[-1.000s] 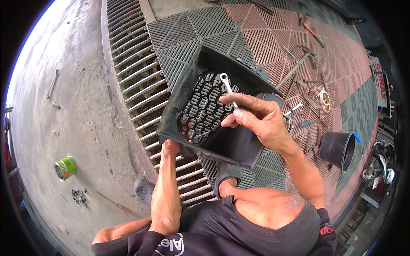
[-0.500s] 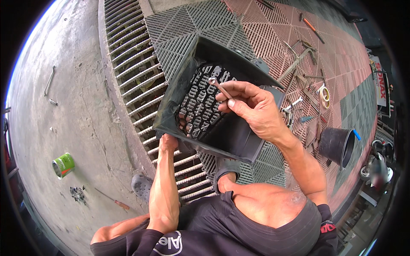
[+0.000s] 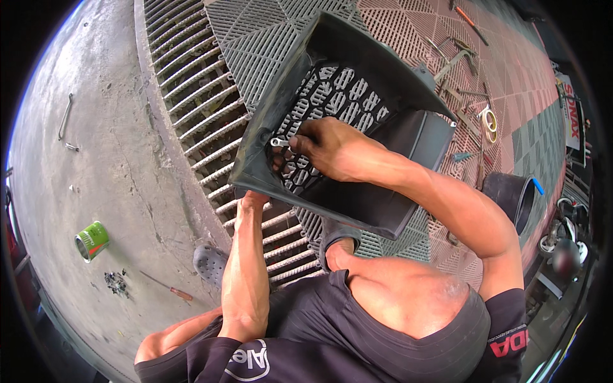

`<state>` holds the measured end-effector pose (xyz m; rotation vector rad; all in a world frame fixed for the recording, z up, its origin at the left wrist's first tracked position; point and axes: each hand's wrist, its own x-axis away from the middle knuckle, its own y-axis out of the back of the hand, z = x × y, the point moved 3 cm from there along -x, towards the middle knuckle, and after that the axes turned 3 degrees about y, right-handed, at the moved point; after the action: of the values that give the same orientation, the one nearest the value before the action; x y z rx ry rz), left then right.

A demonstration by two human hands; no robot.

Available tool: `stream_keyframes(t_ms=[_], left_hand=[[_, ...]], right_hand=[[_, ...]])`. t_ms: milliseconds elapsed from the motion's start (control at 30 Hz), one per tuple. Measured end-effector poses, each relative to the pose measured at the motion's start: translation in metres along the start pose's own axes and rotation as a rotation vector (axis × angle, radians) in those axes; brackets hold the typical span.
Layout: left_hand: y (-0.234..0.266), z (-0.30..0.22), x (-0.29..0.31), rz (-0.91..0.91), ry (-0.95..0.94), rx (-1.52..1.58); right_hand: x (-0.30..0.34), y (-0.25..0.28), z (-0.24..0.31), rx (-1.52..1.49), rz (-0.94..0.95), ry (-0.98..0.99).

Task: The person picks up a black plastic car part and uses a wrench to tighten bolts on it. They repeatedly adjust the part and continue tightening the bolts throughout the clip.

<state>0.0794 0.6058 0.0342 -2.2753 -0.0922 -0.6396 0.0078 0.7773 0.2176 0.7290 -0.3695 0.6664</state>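
A black plastic box-shaped housing (image 3: 383,214) is tilted in front of me above the floor, its inside facing up. A honeycomb grille (image 3: 338,105) forms its bottom. My left hand (image 3: 253,199) holds the housing from below at the near left corner; most of its fingers are hidden, though skin shows through the grille holes. Inside the housing, my right hand (image 3: 329,148) is closed on a small wrench (image 3: 278,142). The wrench's ring end points left, close to the housing's left wall and over the grille. The rest of the wrench is covered by my fingers.
A metal drain grate (image 3: 198,115) runs along the left, beside concrete. On the concrete are a green can (image 3: 92,241), a screwdriver (image 3: 181,293) and another wrench (image 3: 65,117). To the right are a black bucket (image 3: 507,195), tape rolls (image 3: 490,124) and a hammer (image 3: 471,24).
My right hand has moved left and down into the housing with the wrench, which now points left. The housing sits higher in view, and my left hand still holds it.
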Motion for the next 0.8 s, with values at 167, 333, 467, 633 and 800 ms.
stream_keyframes(t_ms=[167, 333, 467, 633, 800], left_hand=[[-0.004, 0.001, -0.005, -0.083, -0.022, -0.017], [-0.013, 0.003, -0.001, -0.113, 0.031, 0.106], [0.006, -0.001, 0.001, -0.096, -0.265, -0.487], [0.018, 0.011, 0.007, -0.047, -0.045, -0.159], [-0.007, 0.015, 0.009, -0.205, 0.216, 0.199]], right_hand=[[-0.001, -0.007, 0.009, -0.088, -0.028, 0.013], [-0.006, -0.022, -0.004, -0.055, -0.125, 0.085], [-0.010, -0.033, -0.007, 0.043, -0.060, 0.006], [-0.010, -0.040, 0.001, -0.323, 0.132, -0.237], [-0.005, -0.046, -0.009, -0.453, 0.132, -0.251]])
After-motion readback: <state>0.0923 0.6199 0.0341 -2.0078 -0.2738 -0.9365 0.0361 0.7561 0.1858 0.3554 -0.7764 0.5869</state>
